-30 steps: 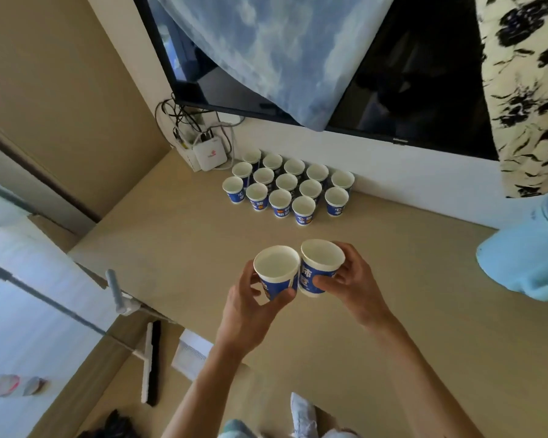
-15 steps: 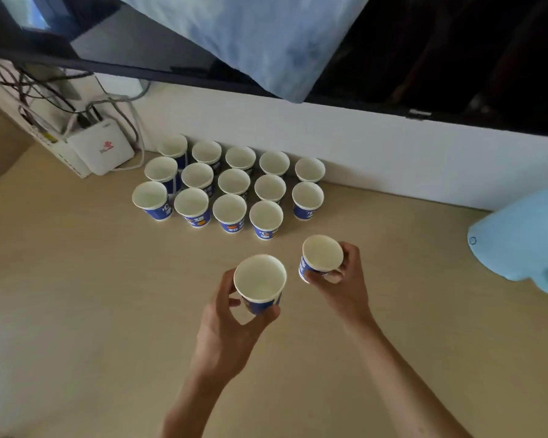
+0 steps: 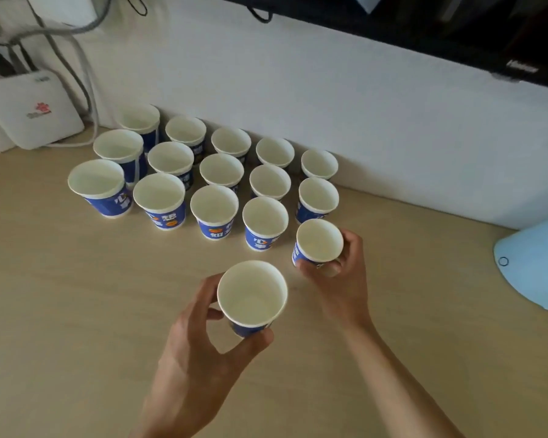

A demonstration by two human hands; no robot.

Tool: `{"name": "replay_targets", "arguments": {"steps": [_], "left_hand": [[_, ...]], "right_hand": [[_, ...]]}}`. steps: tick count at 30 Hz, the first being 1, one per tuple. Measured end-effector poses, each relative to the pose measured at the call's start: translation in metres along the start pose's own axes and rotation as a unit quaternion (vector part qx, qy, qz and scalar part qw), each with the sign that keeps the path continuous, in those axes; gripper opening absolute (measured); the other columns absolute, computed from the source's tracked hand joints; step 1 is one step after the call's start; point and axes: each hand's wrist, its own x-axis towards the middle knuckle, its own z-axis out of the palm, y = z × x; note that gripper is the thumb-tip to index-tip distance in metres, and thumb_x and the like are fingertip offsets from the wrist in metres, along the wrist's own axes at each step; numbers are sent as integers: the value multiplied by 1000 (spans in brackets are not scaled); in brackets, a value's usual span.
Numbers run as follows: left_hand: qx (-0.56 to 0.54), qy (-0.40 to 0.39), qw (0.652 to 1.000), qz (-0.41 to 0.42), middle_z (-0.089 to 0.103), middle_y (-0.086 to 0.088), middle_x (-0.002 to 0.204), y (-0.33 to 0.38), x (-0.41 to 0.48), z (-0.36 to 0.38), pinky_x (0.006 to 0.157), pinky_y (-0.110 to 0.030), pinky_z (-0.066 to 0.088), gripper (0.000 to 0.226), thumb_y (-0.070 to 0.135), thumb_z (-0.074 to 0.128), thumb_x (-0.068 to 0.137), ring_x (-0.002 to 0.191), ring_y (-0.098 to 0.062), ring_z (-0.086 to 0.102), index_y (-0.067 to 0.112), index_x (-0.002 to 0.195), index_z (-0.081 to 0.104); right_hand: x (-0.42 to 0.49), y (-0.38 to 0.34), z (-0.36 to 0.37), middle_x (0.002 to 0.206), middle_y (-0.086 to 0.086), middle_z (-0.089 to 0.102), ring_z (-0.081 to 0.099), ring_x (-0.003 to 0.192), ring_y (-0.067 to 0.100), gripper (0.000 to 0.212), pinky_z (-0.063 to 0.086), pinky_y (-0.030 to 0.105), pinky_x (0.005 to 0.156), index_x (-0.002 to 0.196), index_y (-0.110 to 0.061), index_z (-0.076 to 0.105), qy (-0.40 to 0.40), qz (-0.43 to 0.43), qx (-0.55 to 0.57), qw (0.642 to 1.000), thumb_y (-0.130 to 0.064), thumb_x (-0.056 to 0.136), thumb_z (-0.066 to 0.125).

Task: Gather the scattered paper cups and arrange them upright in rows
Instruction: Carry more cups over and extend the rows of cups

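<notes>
Both hands have come forward to the rows of cups (image 3: pixel 214 207); the right hand (image 3: pixel 339 279), fingers curled round the first cup (image 3: pixel 319 240), has it upright at the right end of the front row; whether it touches the table (image 3: pixel 76 311) I cannot tell. The left hand (image 3: pixel 200 349) pinches the second cup (image 3: pixel 252 294) upright, just before the rows.

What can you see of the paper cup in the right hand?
The right-hand cup looks like paper: white inside, rolled white rim, blue printed wall. It is empty, mouth up, roughly upright. The right hand grips its lower wall. The cup is at the right end of the front row, just in front of the second row's end cup; whether its base touches the table is hidden.
</notes>
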Motion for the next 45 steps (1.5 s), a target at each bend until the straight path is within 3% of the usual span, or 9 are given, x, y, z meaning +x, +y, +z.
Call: {"name": "replay_targets", "arguments": {"steps": [5, 13, 18, 25, 31, 35, 38, 41, 45], "left_hand": [[-10, -1, 1000, 11, 71, 20, 107, -5, 1, -1, 81, -24, 47, 72, 56, 76, 52, 98, -9, 68, 40, 120, 58], [-22, -7, 1000, 13, 70, 22, 109, -2, 1, -3, 83, -20, 46, 72, 57, 75, 51, 104, -9, 67, 40, 120, 59], [-31, -5, 999, 16, 71, 20, 107, -1, 3, -2, 86, -27, 50, 73, 56, 76, 50, 103, -12, 67, 38, 119, 60], [-34, -2, 999, 16, 72, 19, 106, -2, 1, -2, 85, -25, 49, 70, 55, 76, 51, 102, -11, 68, 38, 117, 61], [-22, -1, 1000, 17, 71, 20, 109, -5, 1, -3, 84, -24, 48, 70, 55, 77, 52, 103, -10, 68, 41, 118, 61], [-7, 4, 1000, 11, 70, 23, 112, -10, 0, -16, 85, -28, 51, 70, 57, 78, 54, 105, -8, 67, 48, 120, 56], [-1, 30, 1000, 1, 70, 20, 113, -16, 0, -34, 86, -33, 53, 71, 58, 78, 57, 106, -11, 67, 43, 122, 56], [12, 71, 997, -6, 69, 23, 112, -24, 2, -56, 86, -32, 52, 67, 58, 77, 59, 106, -9, 67, 43, 121, 56], [27, 129, 991, -14, 69, 24, 113, -37, 10, -91, 89, -32, 53, 64, 55, 77, 61, 107, -6, 65, 41, 121, 58]], "right_hand": [[8, 7, 3, 106, -22, 70, 72, 93, 2, 62, 55, 15, 72, 110, -41, 51, -6, -7, -11, 1000, -14, 68, 87], [9, 10, 2, 109, -20, 70, 73, 96, 5, 62, 56, 16, 74, 114, -41, 51, -12, -8, -5, 1000, -14, 70, 86], [11, 7, 3, 110, -24, 69, 71, 96, 0, 62, 54, 12, 75, 117, -38, 52, -13, -10, 1, 1000, -12, 71, 85], [12, 9, 3, 111, -23, 69, 71, 96, 0, 63, 55, 13, 76, 116, -42, 52, -13, -16, -5, 1000, -15, 70, 86], [11, 11, 1, 114, -27, 66, 68, 103, -1, 66, 53, 12, 80, 122, -36, 51, -14, -17, -14, 1000, -12, 71, 86], [-16, 14, -8, 127, -21, 59, 59, 121, 3, 73, 48, 18, 90, 129, -29, 47, 14, -23, -30, 999, -5, 73, 88], [-50, 13, 0, 124, -17, 58, 57, 117, 7, 71, 47, 23, 86, 126, -33, 48, 47, -44, -36, 997, -11, 72, 89], [-81, 4, 25, 121, -14, 61, 60, 114, 12, 60, 47, 18, 82, 122, -36, 50, 13, -57, -21, 998, -22, 72, 79], [-101, -9, 69, 118, -13, 62, 61, 112, 14, 53, 47, 21, 85, 120, -37, 53, -63, -55, 1, 997, -23, 75, 77]]}}
